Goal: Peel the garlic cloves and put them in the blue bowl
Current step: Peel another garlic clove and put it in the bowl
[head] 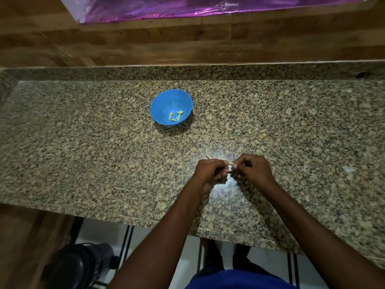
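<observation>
Looking down from head height onto a speckled granite counter (104, 153) filling the middle of the frame. Meeting just below and right of centre: left hand (210, 171) and right hand (253, 168), both with fingers curled inward, knuckles up, fingertips almost touching. Pinching between them a small pale garlic clove (230, 163), only a sliver of it showing at the gap between the thumbs and forefingers; possibly being gripped from both ends, though too small and too covered to say for sure. Poking out behind the left hand's knuckles, a thin pale scrap (208, 157), perhaps garlic skin. Sitting well above the hands, slightly left of centre, a blue bowl (162, 103), upright, apart from both hands. Lying in its lower part, a few peeled cloves (176, 116), yellowish, clustered together. Lying at the right of the counter, a small whitish fleck (348, 169). Running across the upper frame, a wooden surface (145, 44), and above it at the top edge, shiny purple sheeting (166, 7). Showing at the lower left, below the counter's edge, a dark rounded object (79, 265), unclear what.
</observation>
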`<state>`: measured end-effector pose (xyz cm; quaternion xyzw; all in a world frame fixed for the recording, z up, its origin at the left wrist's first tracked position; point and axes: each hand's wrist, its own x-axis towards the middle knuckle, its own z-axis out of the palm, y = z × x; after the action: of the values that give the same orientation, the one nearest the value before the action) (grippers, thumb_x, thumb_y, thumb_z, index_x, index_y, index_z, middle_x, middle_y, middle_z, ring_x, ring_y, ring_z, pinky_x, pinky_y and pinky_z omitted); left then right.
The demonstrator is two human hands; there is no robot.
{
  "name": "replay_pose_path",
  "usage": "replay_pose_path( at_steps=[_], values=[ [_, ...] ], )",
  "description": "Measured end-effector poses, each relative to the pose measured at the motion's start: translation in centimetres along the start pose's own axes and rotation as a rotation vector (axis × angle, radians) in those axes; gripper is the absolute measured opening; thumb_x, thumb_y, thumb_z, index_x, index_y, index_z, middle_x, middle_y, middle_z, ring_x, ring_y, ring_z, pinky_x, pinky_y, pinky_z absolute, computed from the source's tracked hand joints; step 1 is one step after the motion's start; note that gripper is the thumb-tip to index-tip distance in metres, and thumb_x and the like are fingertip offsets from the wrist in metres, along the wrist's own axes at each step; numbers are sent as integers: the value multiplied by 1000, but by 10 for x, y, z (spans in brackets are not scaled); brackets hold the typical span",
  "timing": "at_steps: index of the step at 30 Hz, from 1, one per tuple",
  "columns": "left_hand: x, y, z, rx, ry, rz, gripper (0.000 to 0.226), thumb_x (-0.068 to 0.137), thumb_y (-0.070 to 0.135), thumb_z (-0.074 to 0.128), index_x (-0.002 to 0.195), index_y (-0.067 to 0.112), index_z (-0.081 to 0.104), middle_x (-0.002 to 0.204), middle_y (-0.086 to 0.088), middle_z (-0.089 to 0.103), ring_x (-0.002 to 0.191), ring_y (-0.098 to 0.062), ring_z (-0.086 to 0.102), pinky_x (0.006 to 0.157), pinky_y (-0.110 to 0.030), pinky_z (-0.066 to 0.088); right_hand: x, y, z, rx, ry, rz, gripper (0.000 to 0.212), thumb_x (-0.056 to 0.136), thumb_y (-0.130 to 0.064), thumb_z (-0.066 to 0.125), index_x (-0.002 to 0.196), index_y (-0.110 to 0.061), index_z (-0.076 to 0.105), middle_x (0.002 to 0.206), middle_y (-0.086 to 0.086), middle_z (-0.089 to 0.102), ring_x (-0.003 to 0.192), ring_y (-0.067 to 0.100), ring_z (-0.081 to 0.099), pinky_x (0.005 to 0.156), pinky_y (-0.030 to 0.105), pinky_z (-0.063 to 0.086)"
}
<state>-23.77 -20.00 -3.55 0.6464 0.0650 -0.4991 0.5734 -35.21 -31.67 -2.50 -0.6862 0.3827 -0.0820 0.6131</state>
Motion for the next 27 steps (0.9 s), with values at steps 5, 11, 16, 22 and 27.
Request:
replay_pose_path(
  at_steps=[5, 11, 16, 22, 27],
  values=[
    [0, 8, -1, -68, -47, -145, 7, 85, 4, 67, 80, -1, 67, 66, -9, 65, 48, -15, 57, 54, -25, 54, 0, -2, -4, 180, -88, 124, 15, 85, -7, 73, 80, 6, 66, 76, 24, 72, 59, 29, 66, 54, 36, 54],
    [-1, 10, -1, 23, -53, -111, 8, 84, 6, 68, 79, 0, 67, 67, -9, 65, 49, -14, 57, 51, -22, 52, 0, -3, -5, 156, -67, 123, 8, 82, 0, 70, 75, 3, 68, 73, 27, 69, 58, 30, 65, 53, 33, 52],
    [-3, 8, -1, 69, -79, 47, 6, 85, 11, 76, 89, 7, 75, 81, -20, 71, 59, -20, 66, 66, -38, 62, 0, -3, -5, 26, 10, 5, 12, 82, -3, 76, 72, -2, 70, 62, 13, 69, 52, 20, 67, 54, 34, 55],
    [-13, 5, 4, 268, -24, 385, 5, 80, 8, 81, 85, 8, 78, 73, -20, 72, 60, -27, 67, 60, -42, 61, -2, -5, 0, -59, 97, -25, 15, 78, -9, 76, 64, -11, 70, 60, 8, 69, 52, 21, 67, 53, 36, 57],
    [-16, -4, 9, 332, 74, 488, 5, 82, 6, 78, 81, 11, 77, 71, -8, 74, 60, -21, 69, 57, -37, 61, -4, -7, 5, 309, 74, 333, 11, 74, -4, 70, 70, 6, 69, 73, 29, 66, 49, 25, 56, 45, 30, 49]
  ],
)
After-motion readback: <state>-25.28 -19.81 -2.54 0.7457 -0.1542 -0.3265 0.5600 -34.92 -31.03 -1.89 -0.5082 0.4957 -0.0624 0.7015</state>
